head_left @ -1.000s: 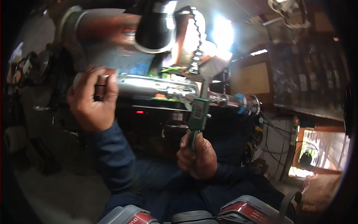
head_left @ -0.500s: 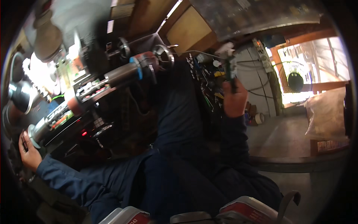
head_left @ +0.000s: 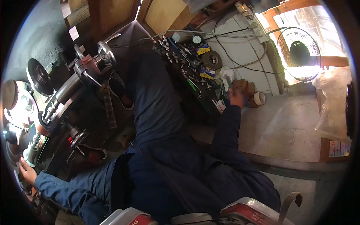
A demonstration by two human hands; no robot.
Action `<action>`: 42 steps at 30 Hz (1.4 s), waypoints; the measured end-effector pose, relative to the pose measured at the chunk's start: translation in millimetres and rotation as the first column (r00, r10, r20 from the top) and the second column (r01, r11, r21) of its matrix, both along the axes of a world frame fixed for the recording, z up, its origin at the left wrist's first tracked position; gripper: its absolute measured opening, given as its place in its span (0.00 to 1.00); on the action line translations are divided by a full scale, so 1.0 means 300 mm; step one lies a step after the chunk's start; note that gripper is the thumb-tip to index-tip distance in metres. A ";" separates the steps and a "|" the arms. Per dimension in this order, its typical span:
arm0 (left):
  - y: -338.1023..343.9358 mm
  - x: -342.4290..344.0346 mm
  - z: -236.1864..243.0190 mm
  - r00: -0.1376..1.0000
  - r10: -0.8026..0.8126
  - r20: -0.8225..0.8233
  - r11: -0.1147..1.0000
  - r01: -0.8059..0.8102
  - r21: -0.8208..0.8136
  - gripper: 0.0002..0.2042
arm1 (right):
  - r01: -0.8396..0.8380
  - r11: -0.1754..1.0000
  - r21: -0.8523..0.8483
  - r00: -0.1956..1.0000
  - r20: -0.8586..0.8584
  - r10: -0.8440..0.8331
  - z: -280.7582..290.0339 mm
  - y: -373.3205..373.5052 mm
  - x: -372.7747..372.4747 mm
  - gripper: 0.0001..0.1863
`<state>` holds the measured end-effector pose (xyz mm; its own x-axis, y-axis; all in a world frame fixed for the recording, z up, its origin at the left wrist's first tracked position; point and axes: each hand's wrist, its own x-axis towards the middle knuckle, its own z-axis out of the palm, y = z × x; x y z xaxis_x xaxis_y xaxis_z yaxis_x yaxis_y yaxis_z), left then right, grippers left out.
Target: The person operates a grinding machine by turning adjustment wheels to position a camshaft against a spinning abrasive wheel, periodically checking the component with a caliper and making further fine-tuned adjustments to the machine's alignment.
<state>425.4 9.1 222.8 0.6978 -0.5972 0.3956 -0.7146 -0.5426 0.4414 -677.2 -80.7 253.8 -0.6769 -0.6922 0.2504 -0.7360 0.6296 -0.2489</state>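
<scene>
On the left is a small lathe with a metal shaft (head_left: 67, 88). My left hand (head_left: 28, 171) curls against the pale ring (head_left: 29, 157) at the near end of the lathe; its fingertips are partly hidden. Out to the right, my right hand (head_left: 236, 98) is low over the bench edge, blurred. A crumpled white cloth or bag (head_left: 227, 75) lies just beyond its fingers, and whether they touch it is unclear. Beside the hand are brown blocks (head_left: 243, 87) and a roll of tape (head_left: 259, 98).
Several metal tools and bits (head_left: 183, 56) crowd the dark bench top, with a round gauge (head_left: 197, 39) among them. A handwheel (head_left: 107, 53) ends the lathe's far side. A black fan (head_left: 300, 54) stands at the window. Cables (head_left: 240, 67) cross the white panel.
My right hand has come down from a raised position, where it held a dark tool with a pale top. My left hand stays at the pale ring. The view has shifted.
</scene>
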 end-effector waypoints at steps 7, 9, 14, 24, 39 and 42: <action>0.004 0.157 -0.035 0.992 -0.125 -0.004 0.990 0.125 0.066 0.21 | 0.288 0.855 0.431 0.915 0.140 -0.378 -0.256 0.089 0.007 0.43; -0.009 0.203 -0.032 0.979 -0.197 0.057 0.974 0.188 0.127 0.20 | 0.278 0.834 0.476 0.909 0.150 -0.389 -0.334 0.108 0.004 0.44; -0.043 0.190 0.018 0.996 -0.057 -0.062 0.951 0.073 0.302 0.20 | 0.252 0.892 0.374 0.963 -0.004 -0.270 -0.508 0.168 -0.055 0.36; -0.159 -0.129 0.156 0.995 -0.084 -0.047 0.996 0.083 -0.024 0.25 | 0.043 0.942 0.333 0.988 -0.154 0.009 -0.617 0.206 -0.107 0.36; -0.170 -0.191 0.193 0.982 -0.137 -0.134 0.990 0.130 -0.059 0.20 | -0.877 0.244 -0.414 -0.018 0.536 0.844 -0.140 -0.398 1.518 0.11; -0.162 -0.180 0.195 0.978 -0.150 -0.143 0.988 0.145 -0.043 0.21 | -0.955 -0.008 -0.296 -0.263 0.835 0.483 -0.261 -0.344 1.831 0.26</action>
